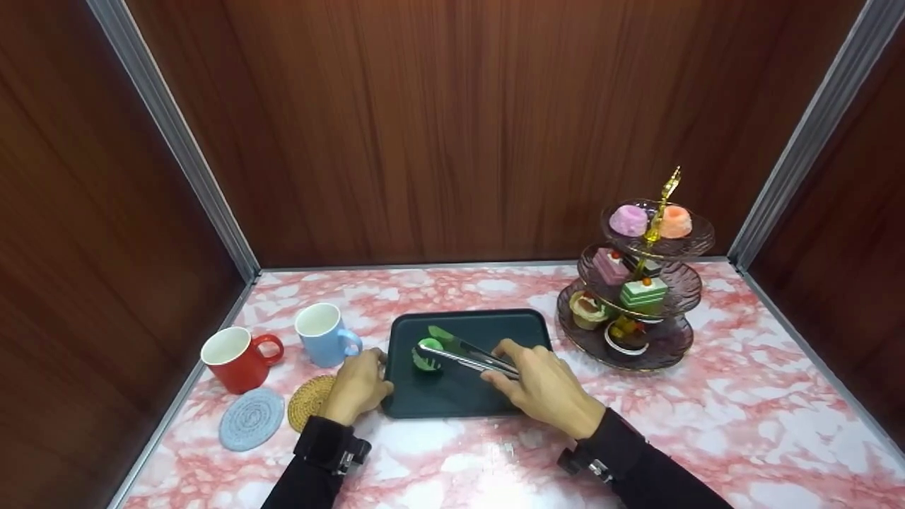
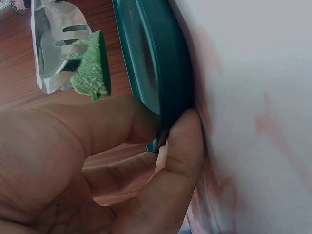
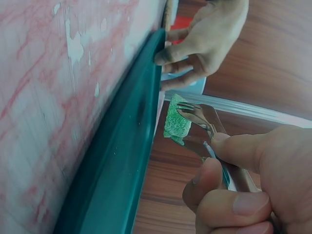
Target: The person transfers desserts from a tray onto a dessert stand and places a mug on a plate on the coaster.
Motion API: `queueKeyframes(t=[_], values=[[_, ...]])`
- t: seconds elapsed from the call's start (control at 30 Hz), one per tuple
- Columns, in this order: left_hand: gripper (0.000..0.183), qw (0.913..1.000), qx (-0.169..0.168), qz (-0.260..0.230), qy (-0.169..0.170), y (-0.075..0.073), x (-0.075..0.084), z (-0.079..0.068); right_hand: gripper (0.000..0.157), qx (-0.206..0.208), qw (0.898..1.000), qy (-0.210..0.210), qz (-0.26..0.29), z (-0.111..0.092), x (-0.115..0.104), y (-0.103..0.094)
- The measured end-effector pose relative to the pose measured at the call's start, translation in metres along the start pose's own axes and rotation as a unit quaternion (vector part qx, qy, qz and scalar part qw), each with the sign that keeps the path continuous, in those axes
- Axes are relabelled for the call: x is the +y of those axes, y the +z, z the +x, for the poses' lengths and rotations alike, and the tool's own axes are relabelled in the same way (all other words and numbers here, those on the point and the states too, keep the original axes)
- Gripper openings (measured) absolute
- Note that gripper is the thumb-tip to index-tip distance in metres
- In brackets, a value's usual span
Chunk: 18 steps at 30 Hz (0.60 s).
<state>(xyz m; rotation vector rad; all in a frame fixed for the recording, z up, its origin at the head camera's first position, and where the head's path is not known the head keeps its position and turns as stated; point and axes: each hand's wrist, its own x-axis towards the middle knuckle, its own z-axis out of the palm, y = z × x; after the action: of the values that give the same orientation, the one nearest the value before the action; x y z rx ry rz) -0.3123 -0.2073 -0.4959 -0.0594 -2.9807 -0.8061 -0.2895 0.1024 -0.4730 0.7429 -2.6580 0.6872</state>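
Dark wood-grain panels (image 1: pixel 438 141) rise behind a pink-and-white marbled desk (image 1: pixel 714 438). At the centre of the frame lies a dark green tray (image 1: pixel 459 396), and over its left half a small green cake (image 1: pixel 426 363) sits at the ends of metal tongs (image 1: pixel 477 362); both wrist views show it clear of the tray. The right hand (image 1: pixel 544 385), right of centre, is clamped round the tongs, while the left hand (image 1: pixel 360 385) pinches the tray's left edge between thumb and fingers. To the right stands a three-tier stand (image 1: pixel 668 343) of other pastries; mugs (image 1: pixel 322 339) are at the left.

To do this well, I would squeeze just enough to stop the cake slipping, since heavy pressure might dent it or tip it. Its dark base should stay level, and the left hand's pinch should steady the tray without lifting its edge.
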Motion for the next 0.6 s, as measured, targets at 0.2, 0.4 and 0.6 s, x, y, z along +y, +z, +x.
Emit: queueKeyframes(t=[0.2,0.4,0.6], values=[[0.044,1.0,-0.002,0.001,-0.001,0.0,0.0,0.0,0.034,0.018,1.0,-0.007,0.002,-0.001,0.006,-0.007],[0.046,1.0,0.0,-0.004,-0.009,0.0,0.0,-0.001,0.032,0.037,0.999,0.015,-0.011,-0.003,0.009,-0.016],[0.044,1.0,0.004,0.005,0.0,0.0,0.001,-0.001,0.031,0.05,0.998,0.018,-0.025,-0.003,0.011,-0.024]])
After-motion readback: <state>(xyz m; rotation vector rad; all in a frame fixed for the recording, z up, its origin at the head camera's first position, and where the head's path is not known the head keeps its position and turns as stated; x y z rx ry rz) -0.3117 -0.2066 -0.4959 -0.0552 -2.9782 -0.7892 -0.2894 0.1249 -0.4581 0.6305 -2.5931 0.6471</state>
